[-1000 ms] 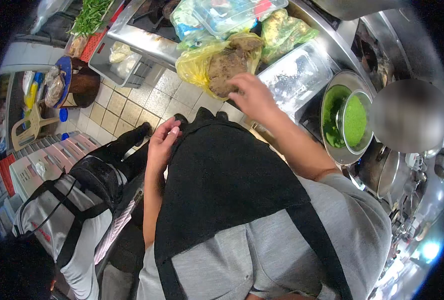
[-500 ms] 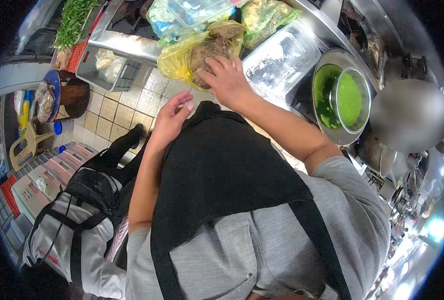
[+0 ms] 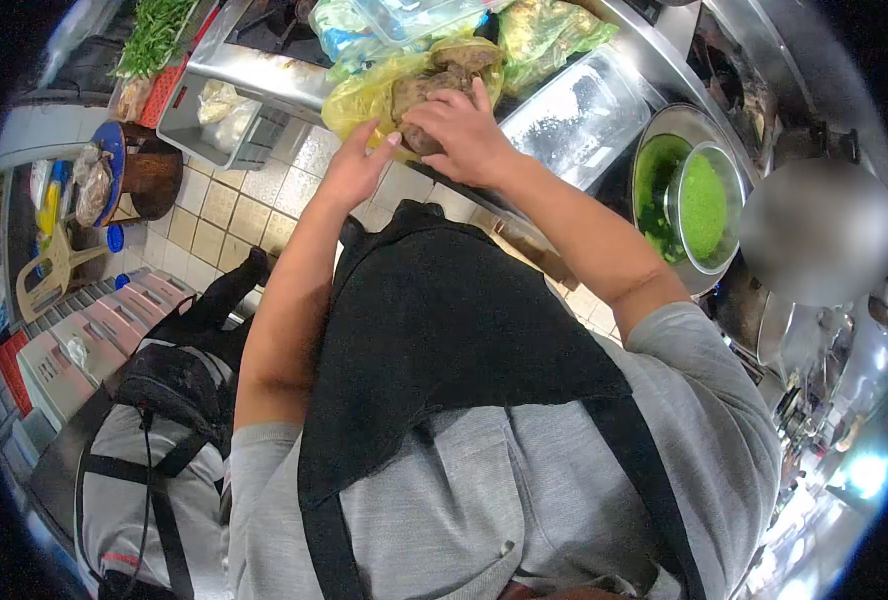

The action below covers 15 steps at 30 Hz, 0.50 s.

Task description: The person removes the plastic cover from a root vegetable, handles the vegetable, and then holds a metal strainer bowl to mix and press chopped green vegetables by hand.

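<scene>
Evidently, the right hand [image 3: 461, 132] lies over the brown lump [image 3: 420, 90] in the yellow bag [image 3: 356, 104], grip unclear; the left hand [image 3: 356, 173], grip released, is just beside.

a curved lens bends the whole view, its edges stretching before they drop into grainy black; a bright light [image 3: 869, 472] flares blue-white at lower right, and the metalware around it smears into haze; the steel counter edge [image 3: 264, 75] and clear tray [image 3: 612, 135] catch pale glare, while the floor tiles [image 3: 289, 188] shine in patches; the yellow bag [image 3: 356, 105] is fairly brightly lit, the left hand [image 3: 356, 172] and right hand [image 3: 462, 132] readable; the black apron [image 3: 464, 320] swallows detail; a round grey blur [image 3: 822, 232] covers one spot at right
</scene>
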Motion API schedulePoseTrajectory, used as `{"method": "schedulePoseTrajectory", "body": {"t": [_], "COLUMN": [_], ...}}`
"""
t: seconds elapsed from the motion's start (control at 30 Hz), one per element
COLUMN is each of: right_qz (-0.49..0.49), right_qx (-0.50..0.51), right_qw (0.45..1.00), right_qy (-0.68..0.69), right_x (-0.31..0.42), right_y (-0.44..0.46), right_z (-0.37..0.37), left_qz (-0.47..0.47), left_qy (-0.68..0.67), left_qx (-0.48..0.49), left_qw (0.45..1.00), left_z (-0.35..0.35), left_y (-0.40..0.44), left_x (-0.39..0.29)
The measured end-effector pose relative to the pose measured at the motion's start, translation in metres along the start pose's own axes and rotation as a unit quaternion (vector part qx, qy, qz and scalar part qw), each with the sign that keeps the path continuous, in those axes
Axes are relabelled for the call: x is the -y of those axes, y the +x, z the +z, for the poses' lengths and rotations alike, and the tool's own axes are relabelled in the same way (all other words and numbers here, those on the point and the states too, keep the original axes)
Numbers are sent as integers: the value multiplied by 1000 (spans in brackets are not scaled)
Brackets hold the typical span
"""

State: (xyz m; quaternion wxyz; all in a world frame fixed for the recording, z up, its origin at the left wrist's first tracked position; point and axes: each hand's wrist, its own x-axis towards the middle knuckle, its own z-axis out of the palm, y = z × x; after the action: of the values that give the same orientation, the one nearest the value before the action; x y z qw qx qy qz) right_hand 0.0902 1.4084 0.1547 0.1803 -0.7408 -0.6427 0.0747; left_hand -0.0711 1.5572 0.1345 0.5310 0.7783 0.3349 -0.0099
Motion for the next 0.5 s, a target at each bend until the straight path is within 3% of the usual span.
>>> {"method": "schedulePoseTrajectory", "body": {"t": [0.07, 0.37, 0.43, 0.5], "right_qz": [2, 31, 117, 131], "right_qx": [-19, -167, -176, -166], "right_qw": [999, 965, 917, 896], "right_qy": [47, 201, 339, 392], "right_x": [-3, -13, -13, -13], "right_y": [0, 13, 20, 19], "right_z": [-4, -22, -23, -26], "left_qz": [-8, -23, -13, -4], "left_qy": [62, 88, 87, 87], "left_qx": [-18, -10, -11, -14], "left_qw": [998, 996, 996, 996], "left_z": [-2, 4, 6, 6], "left_y": [-1, -5, -9, -12], "left_x": [-2, 14, 10, 6]}}
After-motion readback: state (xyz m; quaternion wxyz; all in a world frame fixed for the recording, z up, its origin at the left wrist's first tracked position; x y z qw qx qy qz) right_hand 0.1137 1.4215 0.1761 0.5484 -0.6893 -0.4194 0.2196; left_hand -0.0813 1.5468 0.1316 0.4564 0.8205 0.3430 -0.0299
